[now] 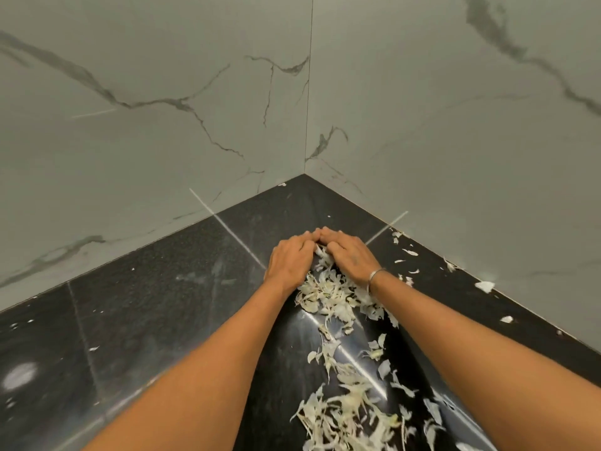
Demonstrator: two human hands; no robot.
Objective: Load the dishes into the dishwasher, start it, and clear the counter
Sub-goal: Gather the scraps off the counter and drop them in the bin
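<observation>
Grey marble walls [162, 92] fill the frame from 9 round to 3 and meet in a corner just above centre. The black counter [146, 304] spreads below, from 8 to 4. A trail of pale shreds [328, 297] runs from centre down to 5, with stray bits along the wall at 3. At centre the left hand [289, 258] and right hand [349, 253] lie palm-down on the counter, cupped, fingertips meeting, with the top of the shred pile between them. A bangle [375, 278] rings the right wrist.
</observation>
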